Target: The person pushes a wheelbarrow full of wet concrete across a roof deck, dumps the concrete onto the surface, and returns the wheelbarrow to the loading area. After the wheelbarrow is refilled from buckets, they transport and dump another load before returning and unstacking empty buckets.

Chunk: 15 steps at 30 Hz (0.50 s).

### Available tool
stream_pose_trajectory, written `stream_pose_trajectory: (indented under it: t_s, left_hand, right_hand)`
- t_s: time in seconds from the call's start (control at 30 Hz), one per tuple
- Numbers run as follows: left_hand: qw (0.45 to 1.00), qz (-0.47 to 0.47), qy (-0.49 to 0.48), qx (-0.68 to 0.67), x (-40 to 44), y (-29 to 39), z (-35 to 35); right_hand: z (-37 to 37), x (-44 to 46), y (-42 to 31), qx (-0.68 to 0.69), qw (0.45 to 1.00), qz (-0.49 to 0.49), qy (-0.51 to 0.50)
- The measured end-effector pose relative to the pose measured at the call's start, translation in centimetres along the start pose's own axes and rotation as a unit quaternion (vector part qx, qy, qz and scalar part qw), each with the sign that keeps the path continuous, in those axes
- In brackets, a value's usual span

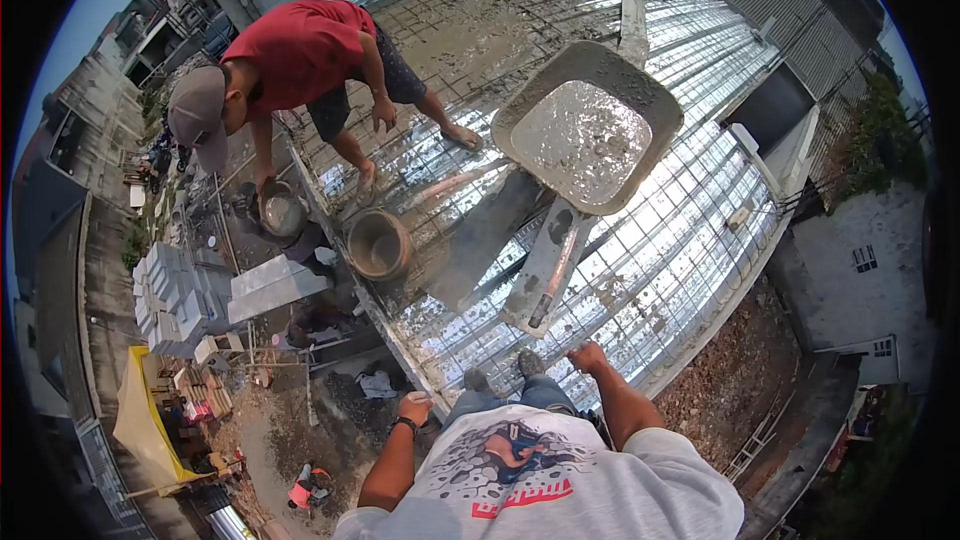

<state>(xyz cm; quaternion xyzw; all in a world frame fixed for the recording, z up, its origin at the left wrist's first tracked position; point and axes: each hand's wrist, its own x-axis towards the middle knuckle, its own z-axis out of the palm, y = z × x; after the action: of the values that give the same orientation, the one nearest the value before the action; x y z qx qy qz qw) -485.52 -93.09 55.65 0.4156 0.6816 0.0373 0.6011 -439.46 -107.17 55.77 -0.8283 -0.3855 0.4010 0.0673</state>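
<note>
My left hand (415,407), a dark band at its wrist, hangs beside my left hip near the roof edge, its fingers curled; whether it holds anything is too small to tell. On the other side, my right hand (587,356) is held out from my body with bent fingers, near my feet. Ahead of me a wheelbarrow (588,135) full of wet grey concrete stands on the metal decking, its handle (545,305) pointing toward me. An empty-looking bucket (378,244) rests at the left edge of the deck.
A co-worker in a red shirt (300,50) bends over the left edge, one hand at a bucket (283,212) of grey mix. Steel mesh (680,210) covers the decking. An opening (780,110) lies at the right. Far below are stacked blocks (175,295) and a person (305,490).
</note>
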Motion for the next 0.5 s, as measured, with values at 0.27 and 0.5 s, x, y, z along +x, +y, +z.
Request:
stream_pose_trajectory:
  t_s: [0.27,0.5]
  left_hand:
    - [0.999,-0.005,0.033,-0.002,-0.5,0.2,1.3]
    - [0.999,-0.013,0.044,-0.023,-1.6,1.0,2.2]
  right_hand:
    - [0.6,1.8,1.8,0.0,0.998,0.033,-0.048]
    - [0.7,2.9,2.8,-0.1,0.993,-0.018,-0.06]
